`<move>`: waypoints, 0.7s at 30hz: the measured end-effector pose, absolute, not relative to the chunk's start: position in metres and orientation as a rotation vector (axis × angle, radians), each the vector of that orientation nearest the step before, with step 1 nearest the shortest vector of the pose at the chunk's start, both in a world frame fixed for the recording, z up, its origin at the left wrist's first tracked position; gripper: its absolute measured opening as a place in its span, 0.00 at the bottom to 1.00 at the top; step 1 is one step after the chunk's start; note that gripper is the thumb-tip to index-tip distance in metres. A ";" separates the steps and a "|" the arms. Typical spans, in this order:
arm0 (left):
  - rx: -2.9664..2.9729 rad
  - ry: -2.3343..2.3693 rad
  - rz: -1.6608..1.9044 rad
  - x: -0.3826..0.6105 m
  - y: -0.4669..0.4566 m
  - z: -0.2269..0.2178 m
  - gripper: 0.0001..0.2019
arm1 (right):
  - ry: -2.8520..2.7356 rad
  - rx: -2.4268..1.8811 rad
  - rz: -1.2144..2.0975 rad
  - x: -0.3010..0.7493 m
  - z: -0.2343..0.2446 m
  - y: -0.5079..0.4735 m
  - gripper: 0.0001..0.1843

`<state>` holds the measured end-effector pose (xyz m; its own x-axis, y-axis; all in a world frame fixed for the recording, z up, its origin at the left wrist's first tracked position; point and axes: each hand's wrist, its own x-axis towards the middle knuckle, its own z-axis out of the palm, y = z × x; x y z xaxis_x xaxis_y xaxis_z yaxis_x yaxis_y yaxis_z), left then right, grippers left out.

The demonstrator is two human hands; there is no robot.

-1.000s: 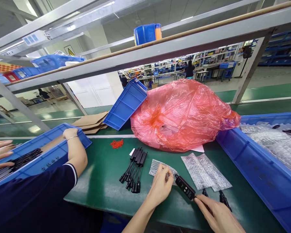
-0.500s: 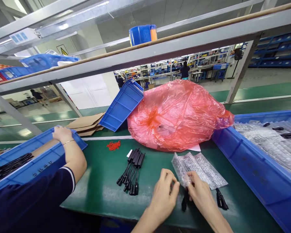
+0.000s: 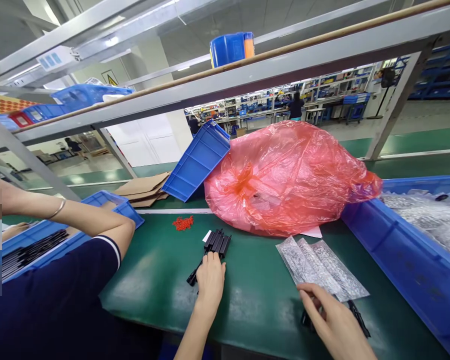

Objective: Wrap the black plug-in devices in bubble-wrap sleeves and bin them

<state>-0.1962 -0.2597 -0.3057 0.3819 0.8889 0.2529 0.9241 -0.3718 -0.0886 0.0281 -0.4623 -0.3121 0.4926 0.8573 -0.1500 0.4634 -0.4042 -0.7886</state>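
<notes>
My left hand (image 3: 211, 275) is over a cluster of black cable adapters (image 3: 217, 244) on the green bench, its fingers curled down onto their cables. What exactly lies under the fingertips is hidden. My right hand (image 3: 332, 317) hovers low at the near end of several clear bubble-wrap sleeves (image 3: 298, 260), its fingers apart and partly bent. Black connectors (image 3: 360, 320) stick out of the sleeves and are partly covered by that hand. The sleeves lie side by side, overlapping slightly.
A big red plastic bag (image 3: 285, 180) rests behind the sleeves, with a tilted blue bin (image 3: 197, 160) beside it. On the right stands a blue crate (image 3: 393, 260) of wrapped pieces. Small red parts (image 3: 183, 223) lie at left. A co-worker's arm (image 3: 97, 215) reaches across another blue crate.
My left hand has moved left from near the sleeves to the adapters. My right hand has let go of the sleeve, which now lies flat. The co-worker's arm has drawn back.
</notes>
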 end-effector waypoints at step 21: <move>-3.110 -1.300 -0.245 0.017 -0.160 -0.215 0.12 | -0.668 -1.718 1.026 0.097 -0.309 -0.477 0.41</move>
<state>0.0173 -0.1602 -0.2150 0.6980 0.7149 0.0407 0.6807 -0.6801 0.2722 0.0975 -0.4769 -0.3092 0.4901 0.8078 -0.3274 -0.0272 -0.3613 -0.9321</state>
